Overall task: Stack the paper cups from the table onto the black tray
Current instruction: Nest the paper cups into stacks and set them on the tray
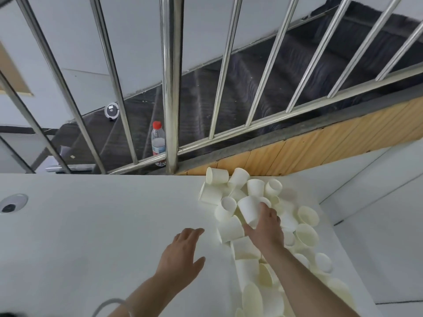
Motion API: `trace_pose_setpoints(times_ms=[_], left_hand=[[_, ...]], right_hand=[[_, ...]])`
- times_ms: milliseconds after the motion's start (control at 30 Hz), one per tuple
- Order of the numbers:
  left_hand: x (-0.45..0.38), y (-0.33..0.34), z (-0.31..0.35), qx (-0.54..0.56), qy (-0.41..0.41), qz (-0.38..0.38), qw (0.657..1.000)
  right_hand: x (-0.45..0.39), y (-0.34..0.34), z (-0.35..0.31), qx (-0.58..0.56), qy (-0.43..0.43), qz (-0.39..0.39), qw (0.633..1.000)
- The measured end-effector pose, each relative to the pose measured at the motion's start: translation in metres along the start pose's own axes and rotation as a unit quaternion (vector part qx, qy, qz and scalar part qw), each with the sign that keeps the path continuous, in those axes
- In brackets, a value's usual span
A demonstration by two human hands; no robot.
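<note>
**A loose heap that can slide at one touch**

The right hand is in the pile of paper cups and grips one cup that lies on its side, fingers curled round its wall. The left hand hovers just left of the pile, fingers spread and holding nothing.

The pile lies along the right edge of the white desk, and its far end reaches the back edge below the railing. Lifting the gripped cup may drag its neighbours, and some could roll off that edge (the cups look very light). A hard squeeze could also dent the cup, so it would nest badly. The black tray is not visible from here.
</note>
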State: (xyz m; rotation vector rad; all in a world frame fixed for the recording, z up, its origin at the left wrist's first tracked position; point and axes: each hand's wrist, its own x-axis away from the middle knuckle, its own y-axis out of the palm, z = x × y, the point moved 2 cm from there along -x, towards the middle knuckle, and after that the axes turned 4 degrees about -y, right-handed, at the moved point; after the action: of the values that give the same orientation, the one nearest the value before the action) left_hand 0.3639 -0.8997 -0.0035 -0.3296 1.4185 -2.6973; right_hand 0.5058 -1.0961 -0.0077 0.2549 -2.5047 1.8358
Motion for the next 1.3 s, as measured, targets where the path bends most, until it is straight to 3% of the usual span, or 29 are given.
trace_pose_setpoints(times_ms=[267, 467, 567, 733, 900, 1067, 1133, 1167, 1233, 1300], left_hand=[[-0.014, 0.007, -0.006, 0.019, -0.019, -0.003, 1.000], [-0.021, 0.014, -0.004, 0.047, -0.024, 0.006, 0.999], [-0.025, 0.015, -0.001, 0.098, -0.031, 0.016, 0.995], [-0.030, 0.004, 0.005, 0.221, -0.052, 0.030, 0.973], [-0.031, -0.006, 0.006, 0.304, -0.042, 0.005, 0.952], [-0.028, -0.006, 0.003, 0.388, -0.040, -0.009, 0.921], [-0.028, -0.006, 0.001, 0.384, -0.041, 0.003, 0.922], [-0.029, -0.006, -0.001, 0.374, -0.045, 0.013, 0.926], [-0.029, -0.006, -0.007, 0.327, -0.059, 0.045, 0.942], [-0.029, -0.008, -0.013, 0.239, -0.070, 0.066, 0.966]], right_hand=[[-0.026, 0.013, 0.003, -0.055, 0.021, 0.001, 0.998], [-0.013, 0.004, 0.006, -0.193, 0.017, 0.057, 0.979], [-0.006, 0.000, 0.004, -0.321, 0.015, 0.006, 0.947], [0.006, -0.005, -0.016, -0.511, 0.047, -0.156, 0.844], [0.020, 0.004, -0.029, -0.567, 0.061, -0.304, 0.763], [0.023, 0.012, -0.033, -0.580, 0.083, -0.351, 0.730], [0.023, 0.011, -0.035, -0.570, 0.080, -0.351, 0.738], [0.023, 0.010, -0.035, -0.550, 0.076, -0.334, 0.762], [0.016, 0.012, -0.030, -0.476, 0.070, -0.242, 0.842], [0.007, 0.015, -0.018, -0.352, 0.052, -0.088, 0.930]])
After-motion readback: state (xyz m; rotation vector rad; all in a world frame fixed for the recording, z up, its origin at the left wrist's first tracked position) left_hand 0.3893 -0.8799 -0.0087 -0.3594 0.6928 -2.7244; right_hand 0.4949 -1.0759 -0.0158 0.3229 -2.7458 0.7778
